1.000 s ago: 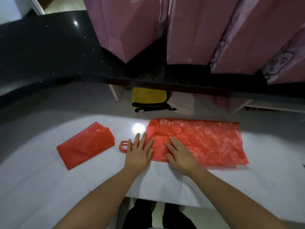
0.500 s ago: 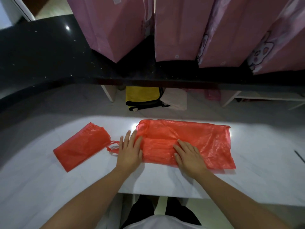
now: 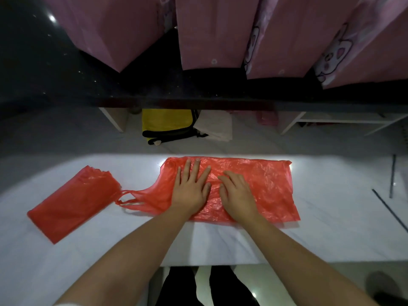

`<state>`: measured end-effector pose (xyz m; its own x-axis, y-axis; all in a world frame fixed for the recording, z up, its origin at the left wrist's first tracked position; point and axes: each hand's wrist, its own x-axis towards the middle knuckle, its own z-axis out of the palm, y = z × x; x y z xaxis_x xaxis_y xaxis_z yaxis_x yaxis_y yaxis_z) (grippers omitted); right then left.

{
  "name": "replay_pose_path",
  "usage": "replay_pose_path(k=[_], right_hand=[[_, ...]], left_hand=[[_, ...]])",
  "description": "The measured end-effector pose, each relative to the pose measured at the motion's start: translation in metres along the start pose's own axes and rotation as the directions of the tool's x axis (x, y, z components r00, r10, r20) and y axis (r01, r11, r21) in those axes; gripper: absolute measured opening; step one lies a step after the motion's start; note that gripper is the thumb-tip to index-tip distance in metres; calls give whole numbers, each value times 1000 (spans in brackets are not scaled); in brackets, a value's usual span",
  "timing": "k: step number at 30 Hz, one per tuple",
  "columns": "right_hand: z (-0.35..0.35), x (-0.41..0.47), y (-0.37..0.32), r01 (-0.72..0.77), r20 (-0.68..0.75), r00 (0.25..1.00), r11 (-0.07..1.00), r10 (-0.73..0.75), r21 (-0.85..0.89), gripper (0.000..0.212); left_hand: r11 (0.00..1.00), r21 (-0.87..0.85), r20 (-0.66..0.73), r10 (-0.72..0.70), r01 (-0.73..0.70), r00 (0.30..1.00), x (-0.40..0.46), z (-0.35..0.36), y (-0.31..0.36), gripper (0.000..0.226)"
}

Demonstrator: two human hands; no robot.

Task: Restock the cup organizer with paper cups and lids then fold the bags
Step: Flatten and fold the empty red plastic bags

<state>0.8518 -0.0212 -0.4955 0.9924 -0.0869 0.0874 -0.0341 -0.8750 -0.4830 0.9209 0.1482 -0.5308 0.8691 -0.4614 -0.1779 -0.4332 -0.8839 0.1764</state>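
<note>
A red plastic bag (image 3: 265, 186) lies spread flat on the white table (image 3: 220, 244), its handles trailing off to the left. My left hand (image 3: 191, 187) presses flat on the bag's left part with straight, spread fingers. Beside it, my right hand (image 3: 237, 193) rests on the bag's middle with its fingers bent down onto the plastic. A second red bag (image 3: 70, 202), folded into a compact rectangle, lies at the table's left, touching the first bag's handles.
Several pink paper bags (image 3: 209, 32) stand on a black counter (image 3: 66, 80) behind the table. Under the counter sit a yellow and black bag (image 3: 167, 124) and white cloth (image 3: 215, 128). Thin dark rods (image 3: 391, 180) lie at the table's right edge.
My left hand has moved right, off the handles and onto the bag. My right hand slid left toward it. The bag's handles now stretch out to the left.
</note>
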Motion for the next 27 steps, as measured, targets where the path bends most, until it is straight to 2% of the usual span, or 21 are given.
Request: replay_pose_path(k=[1, 3, 6, 8, 11, 23, 27], right_hand=[[2, 6, -3, 13, 3, 1000, 1000, -13, -28, 40], [10, 17, -9, 16, 117, 993, 995, -4, -100, 48], [25, 18, 1, -34, 259, 961, 974, 93, -225, 55], [26, 11, 18, -83, 259, 953, 959, 156, -272, 58], [21, 4, 40, -92, 207, 965, 946, 162, -311, 60], [-1, -1, 82, -159, 174, 963, 957, 204, -241, 61], [-15, -5, 98, -181, 141, 962, 934, 233, -309, 62]], left_hand=[[1000, 0, -14, 7, -7, 1000, 0, 1, 2, 59], [1000, -1, -27, 10, -10, 1000, 0, 3, 2, 60], [1000, -10, -41, 3, -3, 999, -2, 5, -1, 59], [1000, -25, -43, 2, -3, 999, -3, 6, -4, 58], [999, -31, -45, -12, 10, 999, -2, 4, -8, 60], [998, 28, -20, -55, 55, 998, -10, -6, -39, 65], [998, 6, -17, -58, 58, 998, -11, -8, -42, 65]])
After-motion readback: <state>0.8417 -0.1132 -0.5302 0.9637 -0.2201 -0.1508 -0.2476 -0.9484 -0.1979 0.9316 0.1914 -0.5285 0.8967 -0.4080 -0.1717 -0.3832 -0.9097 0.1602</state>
